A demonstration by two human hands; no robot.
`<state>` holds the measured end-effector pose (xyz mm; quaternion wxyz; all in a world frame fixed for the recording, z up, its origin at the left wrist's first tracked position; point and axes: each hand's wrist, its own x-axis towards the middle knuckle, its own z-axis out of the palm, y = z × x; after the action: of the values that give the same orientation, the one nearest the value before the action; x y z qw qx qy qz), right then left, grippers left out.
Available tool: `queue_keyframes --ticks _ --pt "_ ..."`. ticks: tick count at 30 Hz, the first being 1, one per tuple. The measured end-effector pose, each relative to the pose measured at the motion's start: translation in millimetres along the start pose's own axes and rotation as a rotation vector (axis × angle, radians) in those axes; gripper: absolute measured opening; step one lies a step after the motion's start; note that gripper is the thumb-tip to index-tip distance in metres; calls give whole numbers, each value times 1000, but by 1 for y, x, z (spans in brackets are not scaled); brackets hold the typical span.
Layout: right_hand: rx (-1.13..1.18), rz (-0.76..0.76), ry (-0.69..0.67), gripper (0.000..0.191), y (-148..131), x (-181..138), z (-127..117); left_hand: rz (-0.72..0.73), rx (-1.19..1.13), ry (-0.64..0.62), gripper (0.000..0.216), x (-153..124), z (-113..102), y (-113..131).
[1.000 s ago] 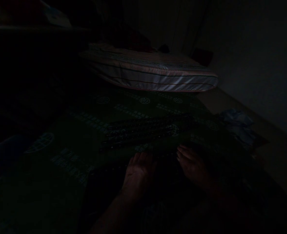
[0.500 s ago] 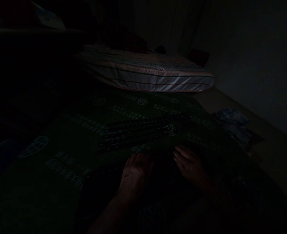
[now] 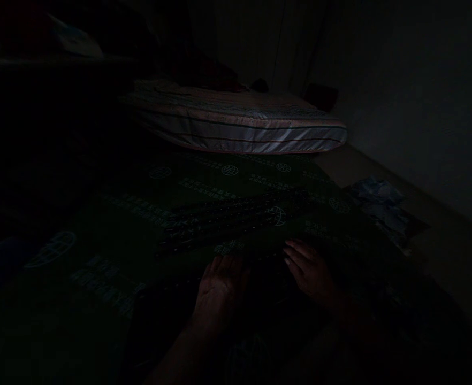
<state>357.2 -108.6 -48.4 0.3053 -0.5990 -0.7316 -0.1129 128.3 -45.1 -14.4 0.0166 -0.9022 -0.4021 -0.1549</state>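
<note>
The room is very dark. My left hand lies flat, fingers stretched out, on a dark cloth spread over a green printed mat. A little to the right, my right hand also rests on the dark cloth with its fingers extended toward the left. Just beyond both hands lies a long dark studded piece of fabric, stretched across the mat. Nothing shows inside either hand.
A striped mattress lies on the floor behind the mat. Crumpled bluish plastic sits to the right near the wall. The left side is too dark to make out.
Both hands stay flat on the cloth; the view has drifted slightly, shifting everything a little left.
</note>
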Motion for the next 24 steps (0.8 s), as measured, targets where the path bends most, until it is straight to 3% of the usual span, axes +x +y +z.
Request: queue_keyframes --ticks 6,24 --pt "60 152 120 31 12 -4 7 -6 5 -15 19 -1 -2 1" --pt "14 166 169 38 17 -7 10 -7 -10 -3 20 0 -3 0"
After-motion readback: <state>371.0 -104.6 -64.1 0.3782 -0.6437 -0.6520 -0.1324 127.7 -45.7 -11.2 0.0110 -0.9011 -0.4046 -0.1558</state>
